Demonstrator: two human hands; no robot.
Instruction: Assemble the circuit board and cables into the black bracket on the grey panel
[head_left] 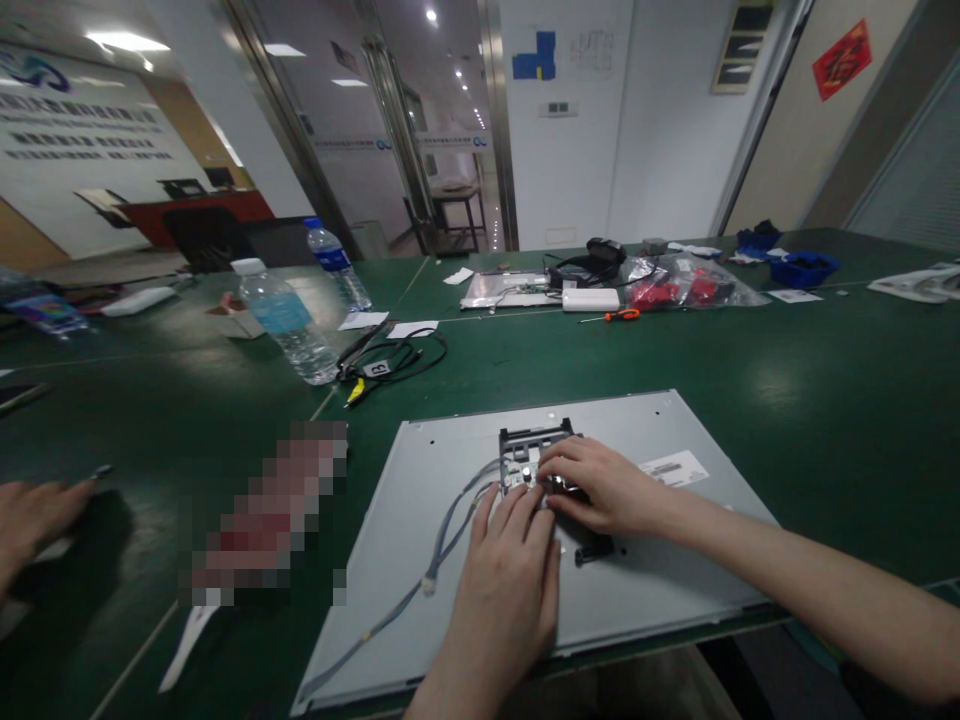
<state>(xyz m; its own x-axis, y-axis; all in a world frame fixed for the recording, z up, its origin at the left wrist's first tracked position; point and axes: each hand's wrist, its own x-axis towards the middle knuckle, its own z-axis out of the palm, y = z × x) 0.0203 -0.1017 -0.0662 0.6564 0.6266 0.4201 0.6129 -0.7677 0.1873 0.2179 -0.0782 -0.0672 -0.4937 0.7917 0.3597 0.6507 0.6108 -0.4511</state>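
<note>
A flat grey metal panel (pixel 637 600) lies in front of me at the table's near edge. Near its middle is a black plastic bracket (pixel 536 432) with a small circuit board (pixel 517 473) in it. Grey cables (pixel 441 535) run from the board to the panel's lower left corner. My left hand (pixel 510 560) rests with outstretched fingers, its tips at the board's near edge. From the right, my right hand (pixel 604 487) has curled fingers and thumb on the board's right side; the exact contact is hidden. A small black part (pixel 594 551) sits just below that hand.
Another person's hand (pixel 37 520) is at the far left. A blurred-out item (pixel 270 510) lies left of the panel. Beyond are water bottles (pixel 285 315), a black cable (pixel 405 355), an orange-handled screwdriver (pixel 619 316), a plastic bag (pixel 690 280) and a blue tray (pixel 804 268).
</note>
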